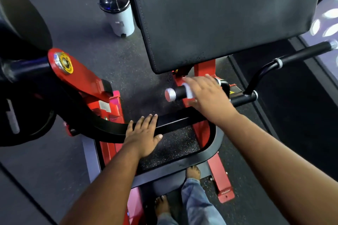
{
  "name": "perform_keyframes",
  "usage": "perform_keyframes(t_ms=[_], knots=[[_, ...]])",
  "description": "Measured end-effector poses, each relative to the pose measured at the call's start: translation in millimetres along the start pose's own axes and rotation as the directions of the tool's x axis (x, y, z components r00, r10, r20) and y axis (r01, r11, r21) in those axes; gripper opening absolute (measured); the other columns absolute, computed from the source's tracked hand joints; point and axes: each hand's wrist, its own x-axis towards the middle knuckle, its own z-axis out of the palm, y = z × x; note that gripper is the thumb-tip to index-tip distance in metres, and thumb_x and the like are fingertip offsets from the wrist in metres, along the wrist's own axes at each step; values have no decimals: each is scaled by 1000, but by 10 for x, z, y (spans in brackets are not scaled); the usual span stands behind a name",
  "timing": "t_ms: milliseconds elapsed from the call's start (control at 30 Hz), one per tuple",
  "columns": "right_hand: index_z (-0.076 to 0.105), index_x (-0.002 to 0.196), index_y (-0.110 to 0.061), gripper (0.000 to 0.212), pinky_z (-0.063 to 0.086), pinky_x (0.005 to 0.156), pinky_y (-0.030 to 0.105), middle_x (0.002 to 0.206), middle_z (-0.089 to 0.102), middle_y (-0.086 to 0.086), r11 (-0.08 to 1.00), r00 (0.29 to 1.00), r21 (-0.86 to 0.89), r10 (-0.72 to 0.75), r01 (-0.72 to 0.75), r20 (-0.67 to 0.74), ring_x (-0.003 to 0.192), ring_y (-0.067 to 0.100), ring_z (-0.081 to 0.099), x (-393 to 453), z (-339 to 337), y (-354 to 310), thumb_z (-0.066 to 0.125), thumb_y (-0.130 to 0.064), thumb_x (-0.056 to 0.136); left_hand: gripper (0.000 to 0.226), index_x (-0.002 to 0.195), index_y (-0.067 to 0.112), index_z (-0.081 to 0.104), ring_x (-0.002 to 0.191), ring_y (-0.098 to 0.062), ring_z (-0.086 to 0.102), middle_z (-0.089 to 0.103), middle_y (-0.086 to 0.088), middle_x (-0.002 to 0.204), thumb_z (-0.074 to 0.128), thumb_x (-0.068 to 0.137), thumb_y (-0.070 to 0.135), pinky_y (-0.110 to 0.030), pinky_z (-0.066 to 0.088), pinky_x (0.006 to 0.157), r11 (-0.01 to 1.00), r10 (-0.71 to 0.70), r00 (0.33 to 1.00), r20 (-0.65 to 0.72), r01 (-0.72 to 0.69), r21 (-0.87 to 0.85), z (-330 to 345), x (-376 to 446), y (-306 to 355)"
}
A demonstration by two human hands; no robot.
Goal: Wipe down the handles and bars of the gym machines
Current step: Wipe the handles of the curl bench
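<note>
A: Wiping is being done on the short black handle (180, 92), the one with the silver cap (170, 94) under the big black pad (219, 16). A white cloth (189, 93) is wrapped on it and is held there by the right hand (206, 95).

B: How is the cloth held?

A: The fingers are bent over the handle with the cloth under them. How tight the grip is cannot be told, since the hand is blurred.

B: And the left hand (144, 133)?

A: It is laid flat on the black frame bar (175, 124), fingers straight. Nothing is held in it. It looks like it is used for balance.

B: How should this step be done well?

A: The cloth should be kept all the way round the handle, so the under side gets cleaned too. It should be slid from the cap end to the bend and back, and turned a little each time. The silver cap should not be missed.

B: What is left?

A: The long curved handle (300, 55) on the right looks untouched, and so does the frame bar. The white bottle (119, 16) stands on the floor (76, 14), well apart, if more spray is needed.
</note>
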Motion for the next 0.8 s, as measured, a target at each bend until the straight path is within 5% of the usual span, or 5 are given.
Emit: perform_keyframes(t_ms=[200, 367, 533, 667, 800], knots=[[54, 143, -4, 55, 38, 115, 37, 143, 57, 16, 989, 988, 56, 140, -137, -71, 135, 31, 53, -211, -124, -195, 53, 5, 89, 86, 159, 22, -25, 158, -22, -15, -23, 0, 170, 32, 106, 60, -56, -8, 126, 1000, 21, 999, 36, -22, 20, -49, -71, -17], [59, 142, -16, 52, 45, 106, 32, 146, 58, 8, 907, 949, 288, 268, -307, 169, 133, 25, 55, -318, -457, -567, 51, 3, 94, 90, 159, 24, -24, 158, -21, -13, -27, 0, 168, 36, 104, 62, -58, -5, 126, 999, 7, 1000, 18, -6, -54, -268, -572, 222], [67, 124, -34, 34, 56, 73, 33, 82, 73, -7, 708, 833, 440, 448, -552, 325, 75, 13, 70, -792, -873, -980, 51, -18, 100, 85, 165, 25, -6, 159, -24, 2, -11, -2, 172, 35, 103, 66, -56, 6, 127, 978, -50, 998, -21, 45, -205, -390, -1532, 533], [68, 115, -33, 23, 48, 61, 29, 66, 68, -8, 721, 836, 434, 400, -540, 376, 66, 8, 66, -1146, -1234, -1395, 49, -27, 103, 83, 165, 25, 6, 158, -27, 12, 1, -4, 173, 37, 101, 68, -54, 12, 126, 951, -114, 993, -21, 103, -292, -303, -2389, 744], [69, 114, -31, 24, 54, 68, 33, 81, 74, -4, 839, 889, 406, 182, -363, 419, 82, 20, 70, -1520, -1359, -1750, 49, -34, 102, 85, 165, 22, 12, 156, -28, 20, 12, -6, 172, 38, 100, 70, -53, 22, 124, 920, -210, 977, -43, 183, -346, 94, -3053, 832]])
